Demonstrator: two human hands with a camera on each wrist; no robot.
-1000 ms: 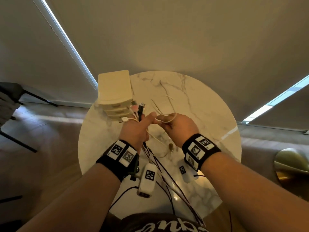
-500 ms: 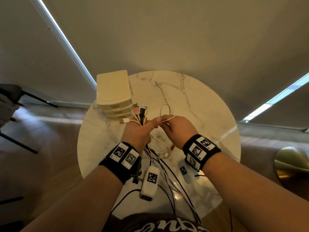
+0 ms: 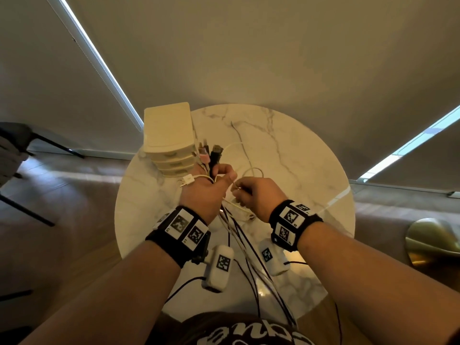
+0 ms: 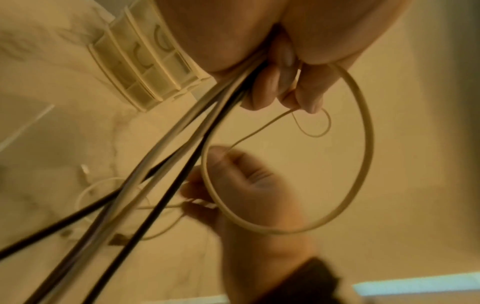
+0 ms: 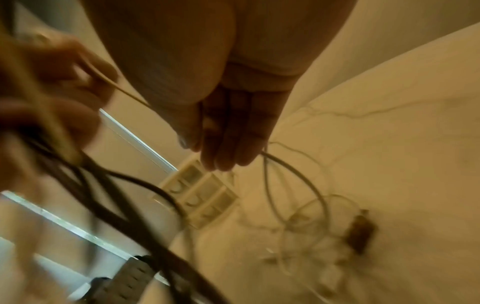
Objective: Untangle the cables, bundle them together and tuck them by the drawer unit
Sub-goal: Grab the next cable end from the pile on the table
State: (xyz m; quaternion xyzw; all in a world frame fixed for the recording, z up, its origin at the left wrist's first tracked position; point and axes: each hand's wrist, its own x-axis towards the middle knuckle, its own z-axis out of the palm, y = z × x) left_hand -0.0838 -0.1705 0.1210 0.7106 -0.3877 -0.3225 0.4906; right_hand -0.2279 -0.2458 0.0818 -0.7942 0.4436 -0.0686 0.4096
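Note:
My left hand point(image 3: 219, 175) grips a bundle of black and white cables point(image 3: 239, 232), whose plug ends point(image 3: 214, 155) stick up beside the cream drawer unit point(image 3: 169, 135). In the left wrist view its fingers point(image 4: 272, 88) curl round the cables point(image 4: 161, 164), and a white cable loop point(image 4: 363, 144) hangs from the fist. My right hand point(image 3: 241, 192), just right of the left, pinches a thin white cable point(image 3: 251, 170); the pinch shows in the left wrist view point(image 4: 223, 156). More thin white cable and a brown plug point(image 5: 361, 232) lie on the round marble table point(image 3: 311, 170).
The drawer unit stands at the table's far left edge. Two white tagged camera units point(image 3: 219, 267) point(image 3: 271, 257) hang under my wrists, with black leads running toward my body. A dark chair point(image 3: 15, 145) stands at left and a gold rounded object point(image 3: 433, 240) at right.
My right hand has drawn back from my left thumb, down and to the right, with the thin white cable. The plug ends in my left hand stand higher, nearer the drawer unit.

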